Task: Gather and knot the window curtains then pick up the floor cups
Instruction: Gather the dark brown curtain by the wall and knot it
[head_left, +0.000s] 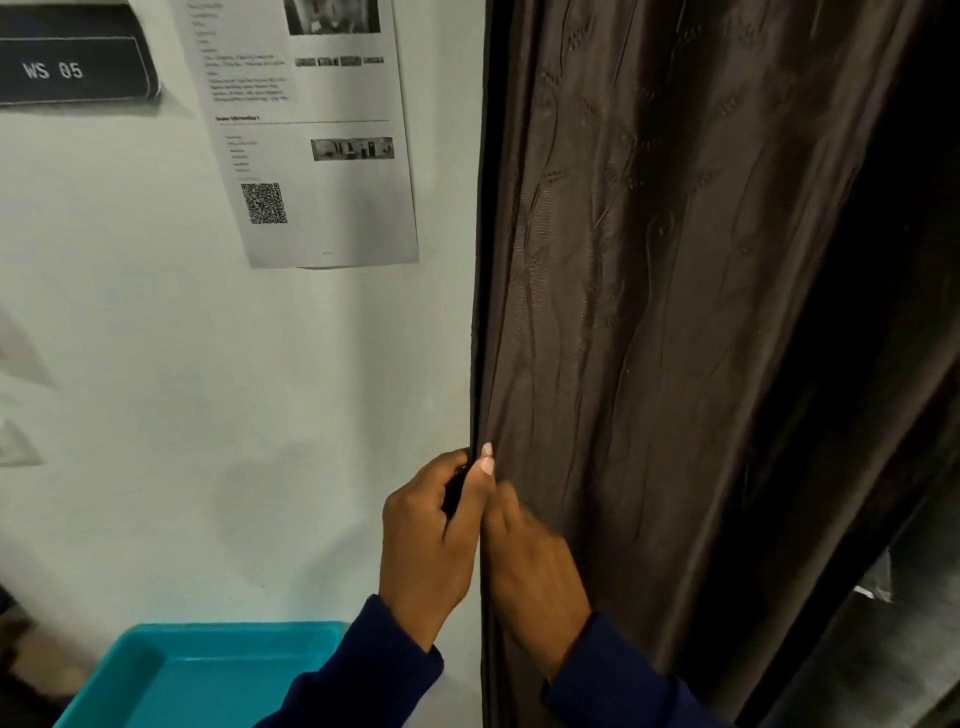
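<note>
While you look down from the head camera, the turquoise tray (156, 675) sits at 7 o'clock, low against the wall (156, 364); the part of its inside that you can see holds nothing, and your left sleeve (363, 670) covers its right corner.

Your curtain (649, 312) fills the right half of the view, from 12 o'clock down to 5 o'clock. It is dark brown, slightly shiny, with long vertical folds and a faint stitched pattern. Its left edge hangs straight down, just beside the wall.

Your left hand (431, 540) pinches this edge near 6 o'clock: the fingers are curled round the hem and the thumb lies on the front of the cloth. Your right hand (530, 566) touches the left one and lies on the cloth; it is blurred, so I cannot tell if its fingers hold the cloth.

At 11 o'clock a printed sheet (311, 130) hangs on the wall, and a dark sign (72, 67) reads "WS 05" at 10 o'clock. Bare wall is left of your hands.
</note>
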